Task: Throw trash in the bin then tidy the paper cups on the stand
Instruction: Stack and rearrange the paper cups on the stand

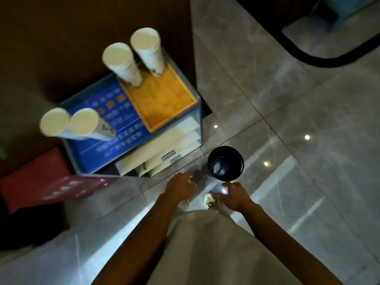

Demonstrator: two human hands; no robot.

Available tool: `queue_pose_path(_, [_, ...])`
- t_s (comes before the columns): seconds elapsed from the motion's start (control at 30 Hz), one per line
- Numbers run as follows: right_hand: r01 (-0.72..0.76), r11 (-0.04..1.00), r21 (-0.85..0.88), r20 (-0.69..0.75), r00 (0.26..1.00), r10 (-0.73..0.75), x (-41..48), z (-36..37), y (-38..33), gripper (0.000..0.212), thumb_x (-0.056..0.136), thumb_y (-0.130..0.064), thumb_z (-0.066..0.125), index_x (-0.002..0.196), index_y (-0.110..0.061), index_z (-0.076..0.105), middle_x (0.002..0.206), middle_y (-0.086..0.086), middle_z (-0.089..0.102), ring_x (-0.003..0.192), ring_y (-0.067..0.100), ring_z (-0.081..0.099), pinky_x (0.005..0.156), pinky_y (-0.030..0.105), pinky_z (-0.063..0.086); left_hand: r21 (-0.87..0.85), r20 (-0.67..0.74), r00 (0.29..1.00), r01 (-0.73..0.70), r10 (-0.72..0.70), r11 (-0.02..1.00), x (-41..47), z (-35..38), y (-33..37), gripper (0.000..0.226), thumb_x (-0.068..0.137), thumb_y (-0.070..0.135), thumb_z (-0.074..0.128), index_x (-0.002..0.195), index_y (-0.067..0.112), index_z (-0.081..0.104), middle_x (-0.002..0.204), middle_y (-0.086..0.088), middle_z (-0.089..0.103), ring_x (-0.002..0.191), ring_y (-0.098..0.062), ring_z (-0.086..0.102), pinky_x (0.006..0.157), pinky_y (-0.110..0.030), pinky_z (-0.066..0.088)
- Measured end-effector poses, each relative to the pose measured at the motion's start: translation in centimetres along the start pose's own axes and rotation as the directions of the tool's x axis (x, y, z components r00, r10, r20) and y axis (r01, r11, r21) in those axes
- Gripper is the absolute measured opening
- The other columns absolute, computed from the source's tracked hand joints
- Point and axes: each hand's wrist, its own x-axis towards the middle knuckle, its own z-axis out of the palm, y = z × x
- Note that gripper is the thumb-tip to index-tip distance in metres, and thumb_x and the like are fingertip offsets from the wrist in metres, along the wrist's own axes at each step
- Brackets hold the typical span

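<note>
Both hands, left hand and right hand, hover loose and apparently empty, just short of the black bin. Next I'd square up the paper cup stacks on the stand up-left, gripping low so nothing tips.

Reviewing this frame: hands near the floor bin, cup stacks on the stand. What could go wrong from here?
1. The two cup stacks on the blue panel stand right by the stand's left edge; a careless reach may tip them off.
2. The bin is small and sits beside the person's shoe, so a step could knock it over.
3. The scene is dim and blurred; whether the left hand or right hand holds trash is unclear, so a drop could miss.
</note>
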Motion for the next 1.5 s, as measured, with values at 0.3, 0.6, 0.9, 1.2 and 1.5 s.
queue_pose_path(0.3, [0.162, 0.969, -0.189, 0.058, 0.986, -0.153, -3.0, 1.9, 0.4, 0.057, 0.089, -0.053, 0.056, 0.134, -0.017, 0.055, 0.139, 0.015, 0.054, 0.126, 0.035, 0.05, 0.103, 0.041, 0.042, -0.354, -0.053, 0.98, 0.163, -0.193, 0.921, -10.1, 2.5, -4.9, 0.018, 0.089, 0.032, 0.059, 0.106, 0.031, 0.065, 0.11, -0.003, 0.067, 0.107, -0.023, 0.062, 0.082, -0.024, 0.047])
queue_pose_path(0.6, [0.154, 0.959, -0.237, 0.231, 0.968, -0.098, -2.9, 2.2, -0.8, 0.065, 0.089, -0.052, 0.06, 0.143, -0.02, 0.044, 0.147, 0.01, 0.05, 0.134, 0.029, 0.047, 0.103, 0.032, 0.038, -0.55, -0.105, 0.963, 0.15, -0.246, 0.821, -12.3, 5.3, -8.0, 0.013, 0.093, 0.04, 0.054, 0.081, 0.044, 0.053, 0.098, 0.011, 0.057, 0.075, 0.005, 0.048, 0.064, -0.012, 0.034])
queue_pose_path(0.9, [0.124, 0.956, -0.265, 0.222, 0.973, -0.065, -1.5, 1.9, -5.9, 0.032, 0.089, -0.048, 0.057, 0.111, -0.027, 0.066, 0.126, 0.004, 0.064, 0.116, 0.022, 0.057, 0.09, 0.028, 0.043, -0.541, -0.053, 0.962, 0.198, -0.268, 0.818, -10.1, 1.0, -11.1, 0.02, 0.092, 0.036, 0.054, 0.075, 0.044, 0.06, 0.094, 0.014, 0.061, 0.078, 0.001, 0.053, 0.065, -0.009, 0.033])
queue_pose_path(1.2, [0.179, 0.979, -0.1, 0.101, 0.98, -0.169, -0.4, -0.2, -15.6, 0.028, 0.093, -0.03, 0.06, 0.119, -0.018, 0.063, 0.129, 0.011, 0.064, 0.108, 0.02, 0.061, 0.086, 0.019, 0.047, -0.439, -0.203, 0.979, -0.094, 0.003, 0.893, -6.5, -11.9, -11.6, 0.022, 0.091, 0.038, 0.056, 0.109, 0.029, 0.064, 0.114, 0.001, 0.068, 0.107, -0.017, 0.063, 0.088, -0.029, 0.048])
queue_pose_path(1.5, [0.308, 0.951, -0.024, -0.208, 0.929, -0.306, -2.2, -6.5, -26.2, 0.048, 0.088, -0.04, 0.064, 0.132, -0.021, 0.057, 0.132, 0.003, 0.063, 0.117, 0.019, 0.059, 0.098, 0.03, 0.044, -0.12, -0.413, 0.875, -0.327, 0.252, 0.938, -5.0, -24.8, -10.3, 0.057, 0.091, 0.051, 0.05, 0.143, 0.029, 0.04, 0.146, -0.001, 0.05, 0.131, -0.025, 0.048, 0.103, -0.04, 0.043])
